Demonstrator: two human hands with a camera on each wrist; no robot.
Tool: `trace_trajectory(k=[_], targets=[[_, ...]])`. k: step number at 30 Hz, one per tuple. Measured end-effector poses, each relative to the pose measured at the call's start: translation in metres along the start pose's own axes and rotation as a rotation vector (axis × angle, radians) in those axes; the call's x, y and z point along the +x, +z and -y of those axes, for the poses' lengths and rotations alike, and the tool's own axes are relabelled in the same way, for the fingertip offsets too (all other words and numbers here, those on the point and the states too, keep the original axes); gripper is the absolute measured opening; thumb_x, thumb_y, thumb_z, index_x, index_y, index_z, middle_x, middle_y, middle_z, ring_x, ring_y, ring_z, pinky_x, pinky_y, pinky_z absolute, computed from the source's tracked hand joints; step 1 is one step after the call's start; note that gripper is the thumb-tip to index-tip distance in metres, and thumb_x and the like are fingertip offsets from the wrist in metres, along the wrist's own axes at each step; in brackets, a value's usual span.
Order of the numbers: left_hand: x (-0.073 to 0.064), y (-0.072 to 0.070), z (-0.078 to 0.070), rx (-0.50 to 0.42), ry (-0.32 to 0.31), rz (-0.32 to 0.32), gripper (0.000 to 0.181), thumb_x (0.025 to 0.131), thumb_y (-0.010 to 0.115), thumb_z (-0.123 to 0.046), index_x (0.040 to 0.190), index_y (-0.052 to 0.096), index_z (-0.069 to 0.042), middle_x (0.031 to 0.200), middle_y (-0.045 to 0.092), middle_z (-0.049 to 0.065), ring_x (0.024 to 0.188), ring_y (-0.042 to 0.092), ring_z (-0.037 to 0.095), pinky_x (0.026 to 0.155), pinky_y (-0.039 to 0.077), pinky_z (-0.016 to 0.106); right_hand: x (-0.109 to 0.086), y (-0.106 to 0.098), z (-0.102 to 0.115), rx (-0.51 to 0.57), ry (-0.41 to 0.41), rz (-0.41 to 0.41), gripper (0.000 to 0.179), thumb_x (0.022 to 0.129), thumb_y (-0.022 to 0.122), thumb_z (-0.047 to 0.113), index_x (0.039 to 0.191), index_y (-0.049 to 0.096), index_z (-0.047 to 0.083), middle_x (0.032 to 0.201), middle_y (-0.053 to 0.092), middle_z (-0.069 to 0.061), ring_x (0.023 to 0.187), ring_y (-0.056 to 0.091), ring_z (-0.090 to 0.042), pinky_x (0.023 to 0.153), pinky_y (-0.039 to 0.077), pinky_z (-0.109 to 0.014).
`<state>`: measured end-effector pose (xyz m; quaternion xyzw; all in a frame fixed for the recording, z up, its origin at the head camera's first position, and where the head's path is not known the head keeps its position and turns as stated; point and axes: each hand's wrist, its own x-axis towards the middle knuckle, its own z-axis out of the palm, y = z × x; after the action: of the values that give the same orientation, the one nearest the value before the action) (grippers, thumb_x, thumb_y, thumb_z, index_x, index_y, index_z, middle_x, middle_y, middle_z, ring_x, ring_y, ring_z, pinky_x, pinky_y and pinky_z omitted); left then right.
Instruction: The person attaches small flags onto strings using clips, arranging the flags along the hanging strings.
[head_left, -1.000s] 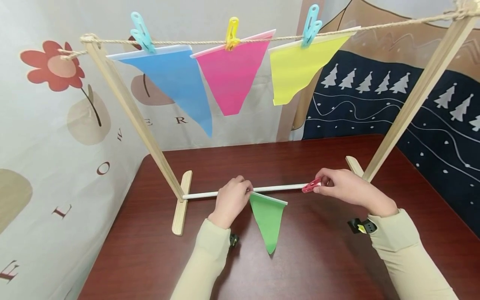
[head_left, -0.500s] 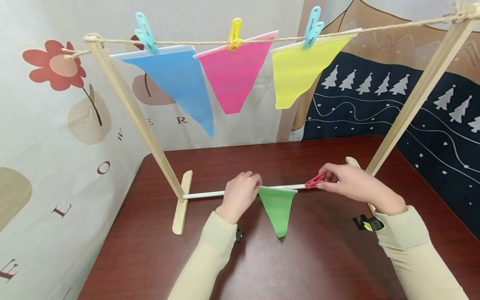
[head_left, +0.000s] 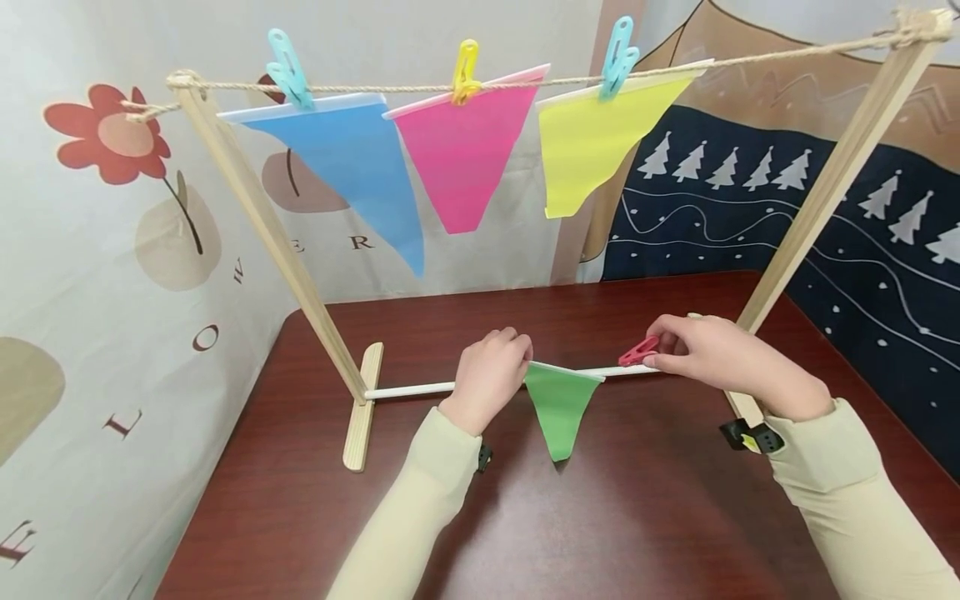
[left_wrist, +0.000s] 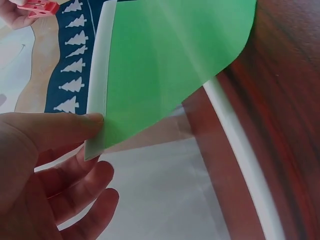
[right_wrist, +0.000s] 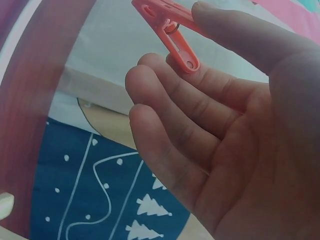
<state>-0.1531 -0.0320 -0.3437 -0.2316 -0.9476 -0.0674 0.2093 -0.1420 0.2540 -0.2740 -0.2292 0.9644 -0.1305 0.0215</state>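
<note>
My left hand (head_left: 487,375) pinches the white-edged top left corner of a green triangular pennant (head_left: 561,408) between thumb and forefinger. In the left wrist view the thumb presses on the white strip of the pennant (left_wrist: 170,60), and the other fingers are loosely bent below. To the right, my right hand (head_left: 716,358) pinches a red clothespin (head_left: 639,352) by its handles. The right wrist view shows the clothespin (right_wrist: 172,30) between thumb and forefinger. Clothespin and pennant are apart. Both hands are in the air above the table, under the rope.
A rope (head_left: 360,87) runs between two wooden posts (head_left: 277,242). Blue (head_left: 352,158), pink (head_left: 472,150) and yellow (head_left: 592,142) pennants hang from it by clothespins. A white rod (head_left: 412,390) joins the post bases low over the dark red table (head_left: 600,533).
My left hand has risen and moved right with the green pennant. The right hand has also moved slightly up and right with the red clothespin.
</note>
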Motion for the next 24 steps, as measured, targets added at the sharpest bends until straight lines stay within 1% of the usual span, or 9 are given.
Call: trace_trajectory(k=[3,6,11,14,20,24], targets=[[0.004,-0.002,-0.003,0.011,0.006,-0.011,0.010,0.082,0.060,-0.012,0.079,0.065,-0.020,0.075,0.057,-0.006,0.064,0.053,0.011,0.046,0.044,0.026,-0.001,-0.005,-0.001,-0.020,-0.015,0.001,0.032,0.080,0.069,0.030,0.104,0.061,0.009,0.079,0.061,0.004,0.069,0.052,-0.010,0.061,0.044,-0.028],[0.008,-0.003,-0.006,0.022,0.017,-0.008,0.013,0.082,0.058,-0.010,0.078,0.065,-0.020,0.073,0.055,-0.006,0.063,0.051,0.011,0.044,0.041,0.025,-0.002,-0.010,-0.001,-0.021,-0.022,0.010,0.031,0.081,0.068,0.029,0.103,0.060,0.010,0.078,0.061,0.005,0.068,0.053,-0.009,0.062,0.045,-0.028],[0.016,-0.007,-0.010,0.049,0.042,-0.015,0.016,0.081,0.058,-0.008,0.073,0.063,-0.021,0.069,0.052,-0.007,0.060,0.047,0.011,0.042,0.035,0.023,-0.004,-0.019,-0.002,-0.025,-0.018,0.020,0.032,0.081,0.068,0.033,0.103,0.061,0.010,0.076,0.060,0.006,0.064,0.051,-0.008,0.057,0.044,-0.026],[0.021,-0.011,-0.013,0.069,0.059,-0.024,0.016,0.080,0.060,-0.009,0.073,0.063,-0.022,0.069,0.052,-0.008,0.061,0.047,0.011,0.043,0.036,0.024,-0.004,-0.023,-0.002,-0.055,-0.021,0.015,0.034,0.081,0.068,0.035,0.103,0.061,0.011,0.074,0.059,0.007,0.063,0.049,-0.008,0.055,0.042,-0.025],[0.026,-0.017,-0.017,0.092,0.071,-0.005,0.011,0.082,0.063,-0.014,0.076,0.064,-0.024,0.076,0.053,-0.006,0.069,0.050,0.012,0.046,0.041,0.025,-0.002,-0.030,-0.003,-0.106,-0.047,0.026,0.037,0.079,0.070,0.037,0.103,0.061,0.011,0.071,0.057,0.007,0.061,0.048,-0.008,0.053,0.041,-0.025],[0.029,-0.020,-0.017,0.089,0.065,-0.028,0.012,0.082,0.061,-0.013,0.076,0.064,-0.023,0.077,0.053,-0.005,0.069,0.050,0.012,0.046,0.042,0.025,-0.001,-0.034,-0.002,-0.133,-0.066,0.037,0.035,0.078,0.071,0.034,0.102,0.062,0.011,0.069,0.057,0.008,0.058,0.047,-0.007,0.050,0.040,-0.024]])
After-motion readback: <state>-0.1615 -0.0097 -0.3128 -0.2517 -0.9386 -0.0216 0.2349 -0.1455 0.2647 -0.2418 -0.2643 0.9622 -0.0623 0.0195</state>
